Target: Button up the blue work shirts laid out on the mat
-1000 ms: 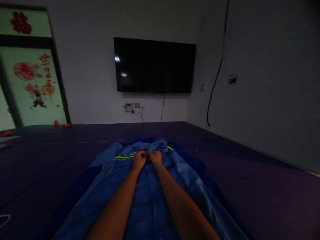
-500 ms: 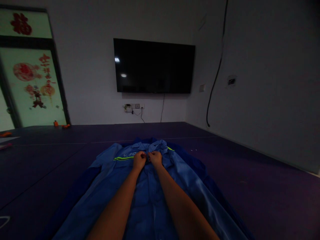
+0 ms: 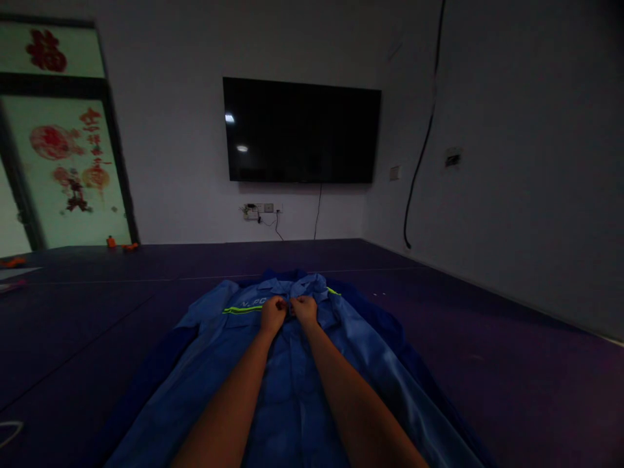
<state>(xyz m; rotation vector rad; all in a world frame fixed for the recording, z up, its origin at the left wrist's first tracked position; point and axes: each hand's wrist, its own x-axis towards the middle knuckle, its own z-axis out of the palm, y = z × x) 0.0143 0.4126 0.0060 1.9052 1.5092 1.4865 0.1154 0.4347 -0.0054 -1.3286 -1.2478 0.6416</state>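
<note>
Although the light was poor, I could establish from my station that both hands were at the front of a blue jacket (image 3: 292,396), which lay beneath them and ran back under the forearms until the lower edge of view cut it off. The left hand (image 3: 273,314) was curled, thumb and fingers drawn into a pinch at the front opening. The right hand (image 3: 305,309), just beside it, was likewise pinching at the opening. Whether a button, a zip or bare cloth lay between the fingertips I could not determine; the hands themselves and the shadow concealed it.

Just beyond the hands, the collar (image 3: 312,284) stood in rumpled folds. Left of the left hand I noted a yellow-green stripe (image 3: 242,309) and, above it, pale lettering (image 3: 253,303), partly covered by that hand and not fully legible. Darker blue cloth (image 3: 385,322) showed out to the right of the right hand; most of it was hidden by the jacket. Farther right lay two white specks (image 3: 379,294), too small to identify. Well to the left of the left hand, nearer the wearer, a white loop (image 3: 10,432) was cropped by the edge.
</note>
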